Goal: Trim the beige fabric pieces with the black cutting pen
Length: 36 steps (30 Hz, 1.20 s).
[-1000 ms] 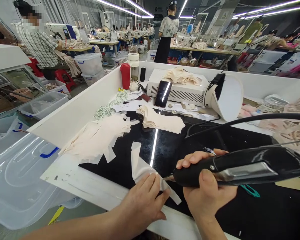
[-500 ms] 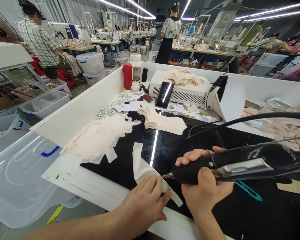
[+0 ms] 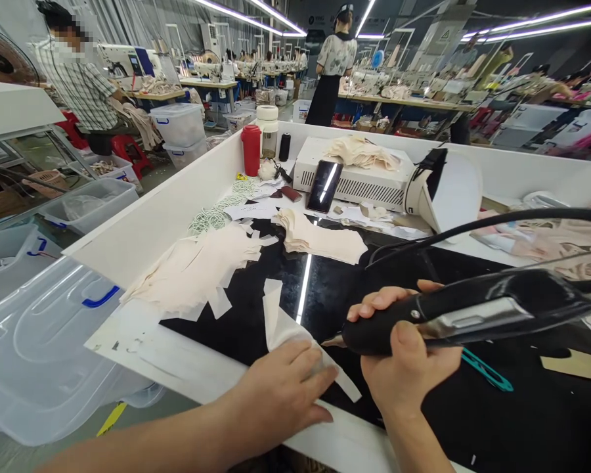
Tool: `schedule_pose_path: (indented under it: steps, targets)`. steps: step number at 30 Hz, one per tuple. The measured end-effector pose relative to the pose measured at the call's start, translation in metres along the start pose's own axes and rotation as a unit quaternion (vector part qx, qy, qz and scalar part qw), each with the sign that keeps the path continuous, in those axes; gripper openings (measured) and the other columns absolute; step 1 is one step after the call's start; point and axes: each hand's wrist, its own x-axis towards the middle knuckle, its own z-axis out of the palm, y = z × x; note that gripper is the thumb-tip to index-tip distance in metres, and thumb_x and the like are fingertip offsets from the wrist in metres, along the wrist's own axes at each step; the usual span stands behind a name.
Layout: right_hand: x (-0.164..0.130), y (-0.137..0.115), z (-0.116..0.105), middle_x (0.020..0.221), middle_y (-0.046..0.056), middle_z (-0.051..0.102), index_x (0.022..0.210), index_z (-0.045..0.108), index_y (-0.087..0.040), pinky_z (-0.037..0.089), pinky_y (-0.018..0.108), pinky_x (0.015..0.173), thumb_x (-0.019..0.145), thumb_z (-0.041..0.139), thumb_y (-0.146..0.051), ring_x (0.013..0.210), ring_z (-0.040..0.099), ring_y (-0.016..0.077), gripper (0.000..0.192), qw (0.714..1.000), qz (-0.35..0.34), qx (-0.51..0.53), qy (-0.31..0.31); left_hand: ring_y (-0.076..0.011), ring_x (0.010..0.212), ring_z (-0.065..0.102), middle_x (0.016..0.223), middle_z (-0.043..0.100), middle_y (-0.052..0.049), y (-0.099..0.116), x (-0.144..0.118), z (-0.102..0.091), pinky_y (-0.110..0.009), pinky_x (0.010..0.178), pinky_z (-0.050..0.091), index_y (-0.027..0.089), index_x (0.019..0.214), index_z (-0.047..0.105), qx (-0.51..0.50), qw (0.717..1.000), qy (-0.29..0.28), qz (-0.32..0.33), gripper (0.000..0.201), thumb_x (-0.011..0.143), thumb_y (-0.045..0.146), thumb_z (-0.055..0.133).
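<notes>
Left hand (image 3: 280,394) lay flat, fingers spread, pinning the cloth strip (image 3: 278,325) on the tabletop (image 3: 335,289); right hand (image 3: 406,368), at 3 o'clock, was wrapped tight around the black cutter (image 3: 473,315).

A red bottle (image 3: 251,150) stands by the far wall of the counter (image 3: 522,420). A phone (image 3: 324,186) leans against a white box (image 3: 354,177), perhaps a machine. Cream cloth pieces (image 3: 197,269) lie heaped at left.

Two hands (image 3: 280,394), one cutting tool (image 3: 473,315)
</notes>
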Motion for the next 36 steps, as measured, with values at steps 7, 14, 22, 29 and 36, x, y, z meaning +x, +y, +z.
schedule_pose_path:
  steps: [7,14,22,29,36]
  targets:
    - [-0.002,-0.027,-0.008,0.072,-0.005,0.067,0.107,0.064,-0.026,0.056,0.029,0.047,0.070,0.087,-0.032,0.058,0.057,0.0158,0.044,1.000,0.020,-0.004,0.012,-0.0219,0.126,0.060,0.131,0.067,-0.010,-0.038,-0.001,-0.027,-0.035,0.107,0.050,0.010,0.130,0.058,0.044,0.999,-0.025,0.018,0.033,0.100,0.001,0.045]
    - [-0.017,-0.037,-0.017,0.068,-0.004,0.065,0.107,0.064,-0.027,0.056,0.031,0.045,0.072,0.087,-0.036,0.055,0.057,0.0162,0.044,1.000,0.018,-0.003,-0.006,-0.0243,0.093,0.064,0.117,0.067,-0.013,-0.020,0.006,-0.013,-0.037,0.075,0.055,0.007,0.127,0.058,0.166,0.978,-0.079,-0.096,0.033,0.102,0.028,0.063]
    - [-0.021,-0.027,-0.019,0.072,-0.004,0.066,0.111,0.062,-0.026,0.056,0.030,0.048,0.076,0.084,-0.033,0.058,0.057,0.0155,0.042,1.000,-0.003,0.005,-0.004,-0.0234,0.088,0.063,0.112,0.068,-0.010,-0.012,0.004,-0.013,-0.035,0.065,0.049,0.009,0.122,0.061,0.168,0.977,-0.059,-0.118,0.037,0.094,0.029,0.075]
    - [-0.024,-0.022,-0.021,0.073,-0.004,0.066,0.112,0.062,-0.027,0.055,0.030,0.048,0.074,0.087,-0.037,0.058,0.057,0.0158,0.046,1.000,-0.001,-0.010,-0.008,-0.0218,0.077,0.061,0.100,0.066,-0.007,-0.006,0.002,-0.013,-0.035,0.058,0.045,0.010,0.123,0.059,0.185,0.970,-0.064,-0.144,0.033,0.097,0.028,0.070]
    - [-0.023,-0.023,-0.019,0.072,-0.004,0.066,0.111,0.062,-0.027,0.055,0.029,0.047,0.074,0.088,-0.036,0.058,0.057,0.0153,0.046,1.000,-0.009,-0.011,-0.008,-0.0206,0.078,0.059,0.082,0.059,-0.004,0.008,0.007,-0.025,-0.033,0.067,0.049,0.013,0.092,0.061,0.123,0.991,0.003,-0.047,0.015,0.099,0.005,0.051]
